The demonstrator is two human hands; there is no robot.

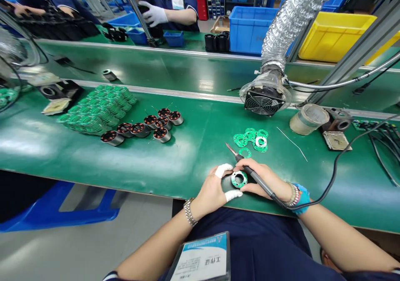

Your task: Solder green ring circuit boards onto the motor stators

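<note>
My left hand (212,189), with white finger cots on thumb and index finger, curls around the near side of a small round part topped by a green ring-shaped circuit board (239,180). In my right hand (265,176) is a soldering iron (259,182), its tip pointing up and left, away from the board. Fingertips of that same hand also reach the ring's right edge. What lies under the ring is mostly hidden. Just beyond my hands, several loose green ring boards (250,136) lie in a small heap, with a white-faced ring (261,141) on top.
Copper-wound motor stators (140,129) stand left of centre beside stacked green boards (100,108). A fume fan (264,101) hangs ahead on a foil duct. Right are a solder wire (292,143), a tape-wrapped pot (309,119) and an iron stand (337,131). A gloved co-worker's hand (154,14) is across the bench.
</note>
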